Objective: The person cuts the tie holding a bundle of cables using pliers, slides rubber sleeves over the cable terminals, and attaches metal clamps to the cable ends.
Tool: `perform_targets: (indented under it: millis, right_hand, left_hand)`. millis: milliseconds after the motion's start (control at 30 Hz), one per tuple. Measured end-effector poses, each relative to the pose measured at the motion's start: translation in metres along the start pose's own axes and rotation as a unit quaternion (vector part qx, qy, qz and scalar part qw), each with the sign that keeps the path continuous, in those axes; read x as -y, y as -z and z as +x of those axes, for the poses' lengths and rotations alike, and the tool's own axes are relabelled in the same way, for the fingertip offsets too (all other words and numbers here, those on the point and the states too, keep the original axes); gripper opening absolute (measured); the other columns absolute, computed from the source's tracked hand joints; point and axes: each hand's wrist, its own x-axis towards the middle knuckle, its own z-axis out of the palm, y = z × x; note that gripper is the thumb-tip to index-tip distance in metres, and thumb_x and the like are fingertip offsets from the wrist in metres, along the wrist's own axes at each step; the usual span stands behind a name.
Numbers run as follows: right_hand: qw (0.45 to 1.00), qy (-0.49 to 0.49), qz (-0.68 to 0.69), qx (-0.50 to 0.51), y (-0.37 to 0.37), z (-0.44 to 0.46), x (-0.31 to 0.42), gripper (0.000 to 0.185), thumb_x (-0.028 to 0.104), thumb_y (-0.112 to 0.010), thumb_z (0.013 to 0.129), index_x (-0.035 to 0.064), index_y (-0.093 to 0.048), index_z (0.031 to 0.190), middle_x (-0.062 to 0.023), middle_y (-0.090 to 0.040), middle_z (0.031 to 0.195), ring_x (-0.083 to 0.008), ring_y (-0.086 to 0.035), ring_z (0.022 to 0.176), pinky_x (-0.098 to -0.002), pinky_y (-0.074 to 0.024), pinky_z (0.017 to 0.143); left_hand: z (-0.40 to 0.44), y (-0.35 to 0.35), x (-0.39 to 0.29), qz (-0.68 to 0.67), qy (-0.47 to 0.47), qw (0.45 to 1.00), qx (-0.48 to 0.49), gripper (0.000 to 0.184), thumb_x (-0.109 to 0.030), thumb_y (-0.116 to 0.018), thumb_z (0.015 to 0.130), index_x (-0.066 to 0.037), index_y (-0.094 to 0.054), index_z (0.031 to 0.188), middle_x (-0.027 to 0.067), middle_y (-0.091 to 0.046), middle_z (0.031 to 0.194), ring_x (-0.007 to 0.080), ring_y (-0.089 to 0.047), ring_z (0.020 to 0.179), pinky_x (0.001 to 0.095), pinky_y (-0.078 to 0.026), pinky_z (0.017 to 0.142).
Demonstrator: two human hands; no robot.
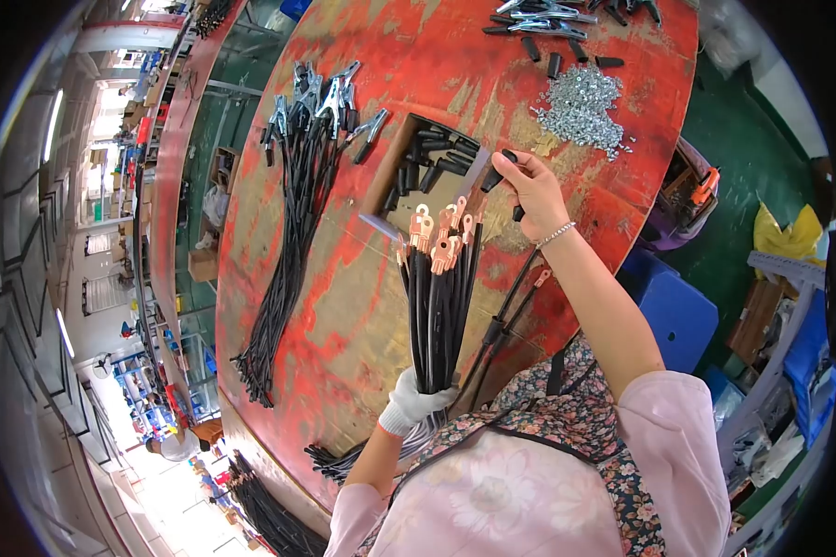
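My left hand (418,401), in a white glove, is closed around a bundle of thick black cables (434,320). The cables stand up from the fist, and copper lugs (444,249) cap their upper ends. My right hand (541,197), bare with a bracelet at the wrist, pinches a black sleeve (500,173) between thumb and fingers. Another black piece shows below its palm. Just left of that hand, a cardboard box (374,206) holds several black sleeves (432,156). Two black cables (494,339) run beneath my right forearm, one with a copper lug (542,278).
On the worn red table (344,325) lie black cables with metal clamps (293,176) at left. A pile of small metal nuts (582,107) and more clamps (543,17) are at the far right. Beyond the right edge stands a blue stool (673,316).
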Motion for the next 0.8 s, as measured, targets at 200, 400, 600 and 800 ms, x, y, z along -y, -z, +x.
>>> perform_targets:
  millis: [200, 400, 600, 800]
  right_hand:
    - [0.999, 0.011, -0.035, 0.006, 0.002, -0.001, 0.003, 0.027, 0.024, -0.077, 0.078, 0.0094, -0.059, 0.092, 0.0056, -0.053, 0.074, -0.0012, -0.047, 0.06, -0.0176, -0.0324, 0.045]
    - [0.996, 0.031, -0.084, 0.014, 0.006, -0.002, 0.011, 0.029, 0.024, -0.078, 0.078, 0.0083, -0.059, 0.092, 0.0053, -0.053, 0.075, -0.0014, -0.046, 0.06, -0.0184, -0.0325, 0.044]
    - [0.989, 0.051, -0.138, 0.026, 0.003, -0.006, 0.011, 0.031, 0.025, -0.078, 0.077, 0.0071, -0.059, 0.094, 0.0044, -0.054, 0.076, -0.0012, -0.045, 0.058, -0.0184, -0.0326, 0.045]
    - [0.993, 0.08, -0.089, -0.005, 0.003, -0.003, 0.009, 0.038, 0.02, -0.08, 0.075, 0.0013, -0.058, 0.1, 0.0034, -0.049, 0.076, -0.0032, -0.043, 0.058, -0.0184, -0.0325, 0.044]
  left_hand:
    - [0.001, -0.002, 0.001, 0.009, -0.001, 1.0, 0.006, 0.032, -0.005, -0.075, 0.067, 0.001, -0.063, 0.097, 0.0049, -0.067, 0.084, 0.0115, -0.063, 0.077, 0.0267, -0.052, 0.071]
    - [0.002, -0.002, 0.0, 0.037, 0.006, 0.999, 0.003, 0.031, -0.005, -0.075, 0.067, 0.001, -0.063, 0.095, 0.0045, -0.067, 0.083, 0.0113, -0.063, 0.075, 0.0264, -0.052, 0.069]
    - [0.004, -0.003, 0.001, 0.069, 0.006, 0.998, -0.011, 0.03, -0.007, -0.075, 0.067, -0.001, -0.064, 0.094, 0.0039, -0.066, 0.083, 0.0106, -0.063, 0.074, 0.0259, -0.051, 0.069]
    - [0.003, -0.002, 0.003, 0.048, -0.001, 0.999, -0.001, 0.029, -0.007, -0.075, 0.067, -0.001, -0.063, 0.093, 0.0033, -0.066, 0.083, 0.0103, -0.063, 0.075, 0.0258, -0.051, 0.069]
